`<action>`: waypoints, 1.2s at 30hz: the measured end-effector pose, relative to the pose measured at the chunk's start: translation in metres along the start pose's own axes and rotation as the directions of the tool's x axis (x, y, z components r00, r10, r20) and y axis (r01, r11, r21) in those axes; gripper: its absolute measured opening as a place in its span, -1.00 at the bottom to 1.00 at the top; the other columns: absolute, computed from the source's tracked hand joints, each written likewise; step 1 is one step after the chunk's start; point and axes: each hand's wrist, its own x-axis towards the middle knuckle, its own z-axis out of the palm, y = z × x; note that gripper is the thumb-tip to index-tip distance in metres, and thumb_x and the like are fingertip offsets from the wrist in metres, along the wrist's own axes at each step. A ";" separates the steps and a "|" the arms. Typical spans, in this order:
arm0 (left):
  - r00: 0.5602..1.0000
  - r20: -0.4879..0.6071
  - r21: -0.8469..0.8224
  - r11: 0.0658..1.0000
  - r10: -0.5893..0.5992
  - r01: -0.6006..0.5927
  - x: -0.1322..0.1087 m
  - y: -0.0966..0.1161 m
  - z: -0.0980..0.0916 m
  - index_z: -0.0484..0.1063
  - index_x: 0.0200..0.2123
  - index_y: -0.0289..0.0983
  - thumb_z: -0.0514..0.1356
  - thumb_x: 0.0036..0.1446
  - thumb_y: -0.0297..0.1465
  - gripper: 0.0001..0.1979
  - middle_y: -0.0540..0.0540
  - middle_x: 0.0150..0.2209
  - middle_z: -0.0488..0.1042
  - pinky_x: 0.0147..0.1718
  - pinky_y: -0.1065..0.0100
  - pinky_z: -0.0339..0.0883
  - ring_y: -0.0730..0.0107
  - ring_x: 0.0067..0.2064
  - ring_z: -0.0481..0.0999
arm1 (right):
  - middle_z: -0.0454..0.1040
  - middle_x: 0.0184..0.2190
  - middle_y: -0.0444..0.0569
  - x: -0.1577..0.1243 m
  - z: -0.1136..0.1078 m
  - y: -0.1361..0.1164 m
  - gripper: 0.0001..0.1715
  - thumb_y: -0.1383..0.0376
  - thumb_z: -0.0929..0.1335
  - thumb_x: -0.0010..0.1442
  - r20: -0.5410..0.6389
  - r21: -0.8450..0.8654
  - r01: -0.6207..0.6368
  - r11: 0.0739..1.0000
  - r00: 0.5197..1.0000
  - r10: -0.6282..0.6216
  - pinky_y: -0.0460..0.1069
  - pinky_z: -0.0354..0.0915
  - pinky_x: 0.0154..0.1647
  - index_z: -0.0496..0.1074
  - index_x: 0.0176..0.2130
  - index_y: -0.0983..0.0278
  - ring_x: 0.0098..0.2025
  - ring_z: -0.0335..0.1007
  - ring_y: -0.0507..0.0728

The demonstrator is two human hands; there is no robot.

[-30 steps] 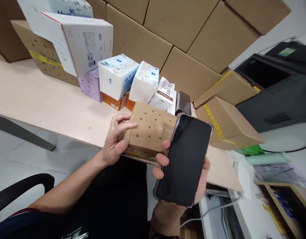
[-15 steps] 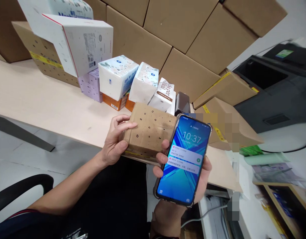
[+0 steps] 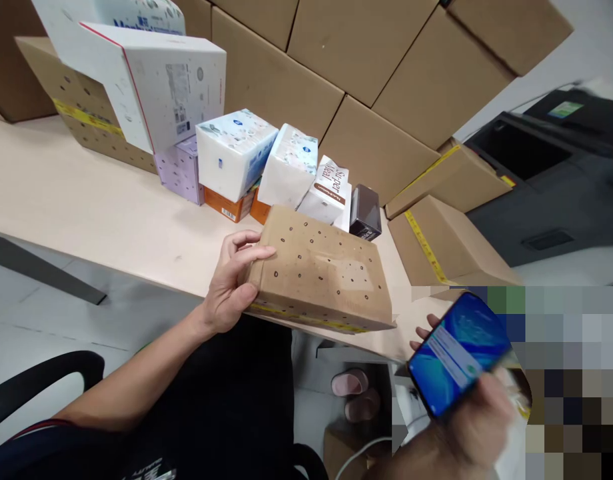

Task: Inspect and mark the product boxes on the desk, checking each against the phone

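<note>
"What's changed?"
"The phone [image 3: 459, 353] has swung clear of the spotted carton [image 3: 321, 267], now well to its right; the carton's top shows whole, and apparently only the left hand [image 3: 236, 280] steadies it."
"And the hands?"
"The left one, partly curled, grips the carton's left end at the edge of the counter [image 3: 176, 230]. The right hand [image 3: 479, 427] seems closed around the phone, though it's blurred."

The carton [image 3: 311, 267] sits at the front edge of the table [image 3: 136, 220], the left hand [image 3: 234, 287] on its left end, and the phone [image 3: 459, 357] lies in the right hand [image 3: 481, 413], to the carton's right. Behind it, from left to right, come two tissue packs [image 3: 234, 153] on small boxes [image 3: 227, 204], a meal pack [image 3: 327, 193] and a case [image 3: 366, 210], with a box stack [image 3: 276, 73] behind them. Slippers [image 3: 349, 383] lie below the table.
</note>
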 end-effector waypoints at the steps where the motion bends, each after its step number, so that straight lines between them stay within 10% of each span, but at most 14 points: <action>1: 1.000 0.000 -0.005 1.000 -0.001 0.001 0.000 0.000 0.000 0.47 0.20 0.00 0.03 0.38 0.08 -0.49 -0.18 0.13 0.28 0.25 -0.14 0.28 0.00 0.26 0.28 | 0.47 0.24 0.28 0.007 -0.003 0.015 -0.05 -0.16 0.25 0.15 -0.069 -0.098 -0.020 0.995 0.998 0.013 0.44 0.43 0.00 0.25 0.40 0.16 0.10 0.53 0.58; 5: 1.000 -0.002 -0.001 1.000 -0.014 0.014 -0.001 0.000 0.001 0.47 0.20 0.02 0.02 0.38 0.10 -0.48 -0.17 0.14 0.28 0.26 -0.16 0.26 0.00 0.26 0.28 | 0.46 0.23 0.34 0.034 -0.004 0.061 -0.12 -0.16 0.29 0.18 0.095 -0.521 0.158 0.839 0.987 -0.127 0.44 0.23 0.26 0.36 0.28 0.31 0.25 0.37 0.52; 15: 1.000 0.021 0.050 0.999 0.020 -0.021 0.001 0.002 -0.001 0.44 0.22 -0.01 0.05 0.35 0.12 -0.45 -0.19 0.14 0.29 0.23 -0.18 0.30 -0.03 0.24 0.30 | 0.46 0.23 0.35 0.059 0.004 0.096 -0.04 -0.20 0.23 0.19 0.266 -0.709 0.279 0.648 0.956 -0.120 0.48 0.26 0.21 0.36 0.31 0.36 0.24 0.35 0.56; 25: 0.993 0.114 -0.010 0.999 -0.029 0.031 -0.001 -0.001 -0.011 0.28 0.37 0.06 0.19 0.29 0.10 -0.34 -0.20 0.27 0.25 0.31 -0.16 0.29 -0.06 0.34 0.26 | 0.41 0.32 0.25 0.035 0.016 0.063 -0.34 0.05 0.29 0.37 0.322 -0.365 0.459 0.810 0.879 -0.353 0.43 0.26 0.35 0.32 0.34 0.23 0.35 0.34 0.35; 36: 0.937 0.173 -0.155 0.931 -0.304 0.331 0.002 0.000 -0.042 0.24 0.44 0.00 0.15 0.29 0.17 -0.25 -0.11 0.46 0.24 0.41 -0.17 0.23 -0.14 0.47 0.22 | 0.07 0.46 0.08 -0.018 0.048 0.028 0.11 0.27 0.45 0.15 0.445 -0.094 0.582 0.808 0.750 -0.489 0.59 0.16 0.37 -0.07 0.48 -0.17 0.46 0.08 0.57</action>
